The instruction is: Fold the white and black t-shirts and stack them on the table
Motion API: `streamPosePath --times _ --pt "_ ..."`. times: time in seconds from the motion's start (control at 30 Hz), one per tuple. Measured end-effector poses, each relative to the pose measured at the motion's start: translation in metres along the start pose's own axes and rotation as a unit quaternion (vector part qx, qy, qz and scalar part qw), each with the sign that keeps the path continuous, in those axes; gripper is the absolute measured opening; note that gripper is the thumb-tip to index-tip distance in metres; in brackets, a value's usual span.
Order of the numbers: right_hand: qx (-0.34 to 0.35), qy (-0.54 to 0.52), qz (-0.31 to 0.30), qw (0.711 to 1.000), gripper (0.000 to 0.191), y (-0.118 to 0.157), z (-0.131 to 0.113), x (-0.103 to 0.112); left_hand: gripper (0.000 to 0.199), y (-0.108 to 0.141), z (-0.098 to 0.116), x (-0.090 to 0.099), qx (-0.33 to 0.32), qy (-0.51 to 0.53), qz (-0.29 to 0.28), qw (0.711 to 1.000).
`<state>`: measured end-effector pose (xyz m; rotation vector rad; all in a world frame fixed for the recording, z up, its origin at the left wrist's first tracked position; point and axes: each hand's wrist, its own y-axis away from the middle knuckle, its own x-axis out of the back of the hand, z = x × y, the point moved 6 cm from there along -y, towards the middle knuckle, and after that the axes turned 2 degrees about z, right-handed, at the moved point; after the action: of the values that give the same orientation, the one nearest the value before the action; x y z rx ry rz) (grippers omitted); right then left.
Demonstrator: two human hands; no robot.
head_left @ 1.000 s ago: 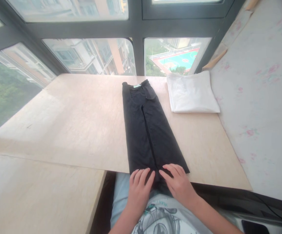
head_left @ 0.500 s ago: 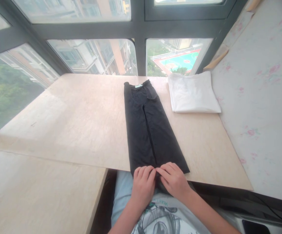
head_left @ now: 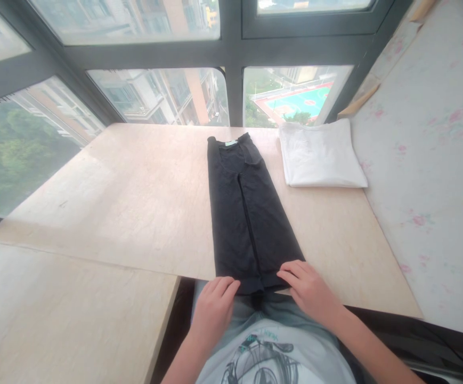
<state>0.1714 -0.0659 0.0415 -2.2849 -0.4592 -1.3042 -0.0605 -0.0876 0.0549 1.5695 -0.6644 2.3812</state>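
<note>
A black shirt [head_left: 245, 213] lies lengthwise on the pale tabletop, its sides folded in to a seam down the middle. Its scooped neck opening with a pale label is at the far end, by the window. At the near edge the hem is turned up in a narrow band. My left hand [head_left: 217, 301] is closed on the left part of this band, thumb and fingers pressed together. On the right part, my right hand [head_left: 311, 288] pinches the cloth near the corner. The fabric under my fingertips is partly hidden.
A folded white cloth [head_left: 322, 153] lies at the back right, beside the flowered wall [head_left: 427, 176]. Windows with grey frames [head_left: 235, 96] stand behind the tabletop [head_left: 135, 197]. A lower-left board [head_left: 67, 314] adjoins it, with a dark gap at its right edge.
My hands have moved apart from the middle of the hem, the left one leftward and the right one rightward. The near edge now shows a folded-up band.
</note>
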Motion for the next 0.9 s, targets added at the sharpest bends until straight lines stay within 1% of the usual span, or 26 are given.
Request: streamPosePath --times 0.1,0.17,0.23,0.3,0.4,0.47,0.53,0.63,0.7,0.77,0.8,0.9 --pt "-0.015 0.012 0.039 0.999 0.035 0.016 0.029 0.016 0.032 0.007 -0.014 0.004 0.019 0.016 0.010 1.000" --pt "-0.013 0.016 0.054 0.998 0.031 0.022 0.040 0.024 0.032 0.010 -0.022 0.008 0.041 0.032 0.021 0.998" --pt "-0.008 0.019 0.055 0.998 0.029 0.024 0.044 0.028 0.034 0.012 -0.029 0.014 0.069 0.065 0.029 0.995" --pt "-0.004 0.016 0.048 0.999 0.029 0.025 0.043 0.030 0.035 0.012 -0.035 0.020 0.093 0.106 0.029 0.990" --pt "-0.011 -0.004 0.026 1.000 0.031 0.026 0.036 0.035 0.035 0.012 -0.037 0.032 0.095 0.148 -0.005 0.984" --pt "-0.019 -0.029 -0.009 0.999 0.032 0.028 0.031 0.042 0.035 0.013 -0.033 0.040 0.069 0.159 -0.047 0.984" --pt "-0.031 -0.058 -0.057 0.996 0.032 0.033 0.023 0.050 0.035 0.014 -0.024 0.051 0.035 0.161 -0.083 0.983" --pt "-0.043 -0.092 -0.121 0.987 0.031 0.042 0.009 0.071 0.036 0.014 -0.003 0.072 -0.007 0.166 -0.115 0.979" --pt "-0.038 -0.107 -0.147 0.983 0.032 0.047 0.001 0.086 0.035 0.012 0.011 0.085 -0.023 0.179 -0.141 0.973" --pt "-0.030 -0.119 -0.155 0.980 0.032 0.048 -0.004 0.099 0.032 0.008 0.022 0.095 -0.028 0.195 -0.164 0.967" --pt "-0.029 -0.125 -0.150 0.980 0.032 0.046 -0.004 0.104 0.031 0.005 0.024 0.097 -0.028 0.205 -0.167 0.964" --pt "-0.047 -0.133 -0.104 0.985 0.030 0.031 0.003 0.111 0.029 -0.006 0.017 0.096 -0.013 0.227 -0.136 0.964"
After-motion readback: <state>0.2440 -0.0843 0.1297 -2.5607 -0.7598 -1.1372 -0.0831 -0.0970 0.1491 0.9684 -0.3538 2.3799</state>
